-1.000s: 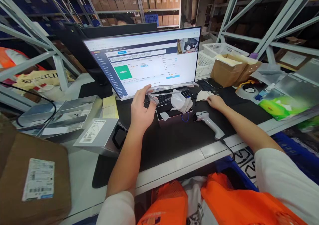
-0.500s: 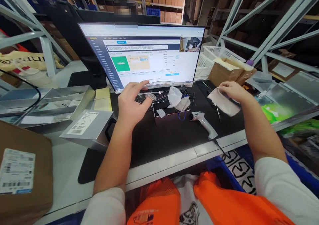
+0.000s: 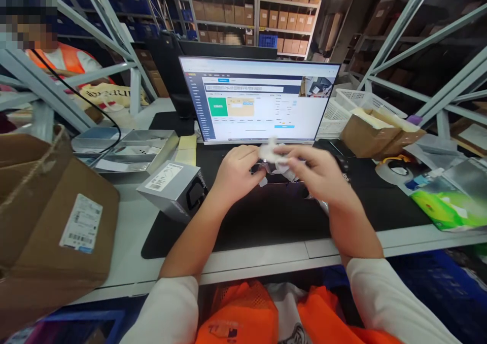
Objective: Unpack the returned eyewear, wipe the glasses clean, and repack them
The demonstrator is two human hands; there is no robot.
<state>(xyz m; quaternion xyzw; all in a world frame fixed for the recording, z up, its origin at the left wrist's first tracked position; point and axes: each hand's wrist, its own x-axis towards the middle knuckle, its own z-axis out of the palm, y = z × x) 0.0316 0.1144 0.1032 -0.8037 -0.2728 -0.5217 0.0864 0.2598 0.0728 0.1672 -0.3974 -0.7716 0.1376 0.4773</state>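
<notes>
My left hand (image 3: 239,171) is closed, thumb and fingers pinching a small shiny clear piece, mostly hidden, in front of the monitor. My right hand (image 3: 317,174) is close on its right, fingers slightly blurred and bent around a crumpled white cloth (image 3: 272,151). The cloth lies between the two hands, against the clear piece. Beneath them, a dark box and the keyboard are largely covered by the hands. The scanner is mostly hidden under my right hand.
The monitor (image 3: 258,100) stands behind my hands. On the left are a grey box (image 3: 171,189), a divided tray (image 3: 152,153) and a large carton (image 3: 68,217). To the right are open cardboard boxes (image 3: 371,133), a tape roll (image 3: 395,170) and a green packet (image 3: 449,209). A co-worker (image 3: 70,60) is at far left.
My right hand has moved left with the cloth, bringing it to my left hand. The cloth has gone from spread to crumpled. The view has shifted, showing more on the left.
</notes>
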